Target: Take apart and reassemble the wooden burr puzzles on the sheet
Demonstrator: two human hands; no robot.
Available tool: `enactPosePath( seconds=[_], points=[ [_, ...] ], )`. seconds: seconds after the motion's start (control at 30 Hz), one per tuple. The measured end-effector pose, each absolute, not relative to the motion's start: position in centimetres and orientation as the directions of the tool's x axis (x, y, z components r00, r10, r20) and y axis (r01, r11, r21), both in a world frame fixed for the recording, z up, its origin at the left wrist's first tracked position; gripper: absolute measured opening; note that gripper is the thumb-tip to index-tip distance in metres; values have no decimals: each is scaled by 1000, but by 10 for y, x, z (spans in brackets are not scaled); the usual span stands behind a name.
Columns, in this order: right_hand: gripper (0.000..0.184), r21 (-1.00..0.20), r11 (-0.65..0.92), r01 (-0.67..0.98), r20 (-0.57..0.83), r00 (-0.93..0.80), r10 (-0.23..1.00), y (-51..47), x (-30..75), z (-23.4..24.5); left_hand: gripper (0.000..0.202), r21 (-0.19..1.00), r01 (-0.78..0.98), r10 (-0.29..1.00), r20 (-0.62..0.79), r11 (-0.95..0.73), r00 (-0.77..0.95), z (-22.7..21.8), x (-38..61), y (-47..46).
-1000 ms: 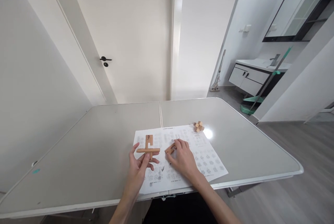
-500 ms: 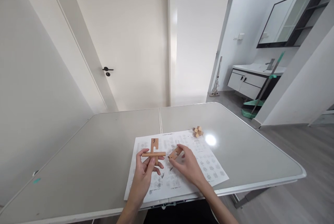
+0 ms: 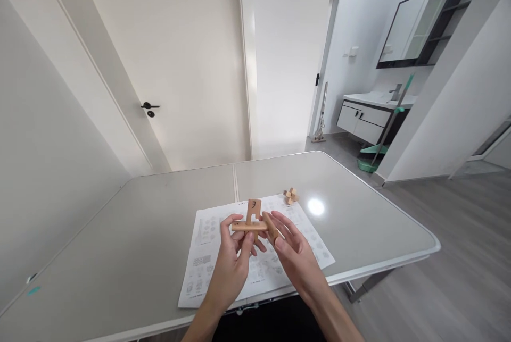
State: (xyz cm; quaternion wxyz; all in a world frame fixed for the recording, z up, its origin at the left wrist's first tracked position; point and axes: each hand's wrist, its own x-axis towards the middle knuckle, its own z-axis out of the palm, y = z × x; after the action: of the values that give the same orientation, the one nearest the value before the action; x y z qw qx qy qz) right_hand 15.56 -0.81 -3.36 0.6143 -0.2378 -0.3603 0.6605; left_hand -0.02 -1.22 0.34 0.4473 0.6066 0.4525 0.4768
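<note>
My left hand [image 3: 235, 251] is closed on two crossed wooden puzzle pieces. One is an upright notched piece [image 3: 254, 206] marked with a 3; the other is a flat piece [image 3: 244, 226] lying crosswise through or against it, which I cannot tell. My right hand [image 3: 294, 249] pinches a third wooden puzzle piece [image 3: 270, 226], tilted, at the right end of the flat piece. The two appear to touch there. Fingers hide the lower part of the joined pieces. Beneath both hands lies a printed paper sheet [image 3: 205, 278] with small grey diagrams.
An assembled wooden burr puzzle [image 3: 291, 195] sits at the sheet's far right corner. The grey table [image 3: 151, 246] has a white rim and a seam across it. Beyond stand a door [image 3: 179, 65], a sink cabinet [image 3: 365, 118], a mop [image 3: 322, 113] and a green dustpan [image 3: 369, 165].
My right hand has brought its piece leftward against the end of the crosswise piece. The held pieces have turned slightly, and the camera view has shifted to the right.
</note>
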Motion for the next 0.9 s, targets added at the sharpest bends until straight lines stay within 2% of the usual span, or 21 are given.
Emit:
enactPosePath(
  seconds=[0.17, 0.27, 0.57, 0.67, 0.9],
  points=[
    [57, -797, 23, -603, 134, -140, 981, -8, 160, -30, 36, 924, 316, 965, 150, -214, 217, 4, 6, -11],
    [58, -814, 15, -581, 121, -145, 982, -8, 164, -31, 45, 903, 367, 957, 129, -221, 259, 6, 4, -10],
    [63, -869, 0, -494, 87, -155, 984, -15, 162, -36, 72, 979, 164, 938, 56, -118, 343, 7, 1, -17],
    [66, -872, -16, -489, 78, -171, 982, -16, 159, -34, 81, 981, 161, 926, 40, -108, 375, 9, 1, -19],
    [60, -875, -35, -484, 72, -201, 977, -20, 158, -30, 76, 985, 162, 913, -19, -51, 407, 5, -2, -25]
  ],
)
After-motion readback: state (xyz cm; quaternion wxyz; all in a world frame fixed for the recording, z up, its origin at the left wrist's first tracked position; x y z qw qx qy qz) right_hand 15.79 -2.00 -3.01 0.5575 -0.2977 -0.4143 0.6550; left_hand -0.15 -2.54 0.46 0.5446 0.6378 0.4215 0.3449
